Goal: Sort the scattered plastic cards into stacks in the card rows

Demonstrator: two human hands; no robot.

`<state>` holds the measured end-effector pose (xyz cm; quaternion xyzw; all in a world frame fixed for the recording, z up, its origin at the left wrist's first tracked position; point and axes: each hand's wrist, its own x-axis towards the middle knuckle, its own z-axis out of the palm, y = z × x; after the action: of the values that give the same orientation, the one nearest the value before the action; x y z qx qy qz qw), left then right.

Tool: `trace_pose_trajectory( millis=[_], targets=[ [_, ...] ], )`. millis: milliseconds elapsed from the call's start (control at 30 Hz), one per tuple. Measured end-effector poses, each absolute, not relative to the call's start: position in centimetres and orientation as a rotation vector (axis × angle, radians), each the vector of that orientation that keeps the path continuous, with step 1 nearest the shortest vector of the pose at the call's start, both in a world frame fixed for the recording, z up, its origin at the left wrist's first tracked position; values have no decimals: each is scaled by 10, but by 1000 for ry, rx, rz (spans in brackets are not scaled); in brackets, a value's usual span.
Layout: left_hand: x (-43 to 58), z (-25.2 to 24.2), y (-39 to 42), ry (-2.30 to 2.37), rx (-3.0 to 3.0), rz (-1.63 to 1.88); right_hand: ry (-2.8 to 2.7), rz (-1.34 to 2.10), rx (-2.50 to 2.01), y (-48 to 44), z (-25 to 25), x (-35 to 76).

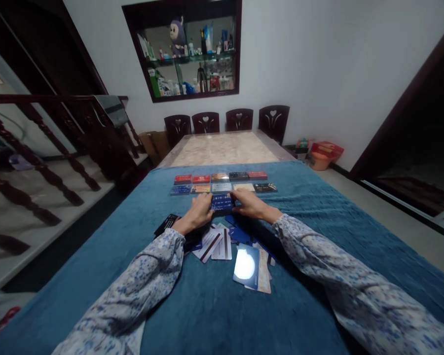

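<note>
Both hands grip a dark blue card stack (pixel 222 201) by its two short ends, just in front of two rows of stacked cards. My left hand (pixel 199 212) closes on its left end and my right hand (pixel 249 203) on its right end. Beyond it sit a blue stack (pixel 180 190), an orange stack (pixel 201 188) and a black stack (pixel 265 188), with a red stack (pixel 257 175) in the farther row. Loose white cards (pixel 222 245) and blue cards (pixel 240 235) lie between my forearms. A shiny blue card (pixel 246 266) reflects light nearer me. Black cards (pixel 166 225) lie beside my left wrist.
A blue cloth (pixel 140 296) covers the near part of the long table (pixel 218 149). Several dark wooden chairs (pixel 239 120) stand at its far end. A wooden railing (pixel 52 148) runs along the left, and an orange bucket (pixel 319 160) is on the floor at right.
</note>
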<state>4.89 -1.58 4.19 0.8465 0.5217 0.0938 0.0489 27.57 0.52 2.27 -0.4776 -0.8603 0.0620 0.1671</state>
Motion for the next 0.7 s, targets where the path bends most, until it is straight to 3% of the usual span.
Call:
trace_pose_trajectory(
  millis=[700],
  targets=[
    [-38, 54, 13, 1797, 2545, 66, -2648, 9, -1392, 27, 51, 173]
  ],
)
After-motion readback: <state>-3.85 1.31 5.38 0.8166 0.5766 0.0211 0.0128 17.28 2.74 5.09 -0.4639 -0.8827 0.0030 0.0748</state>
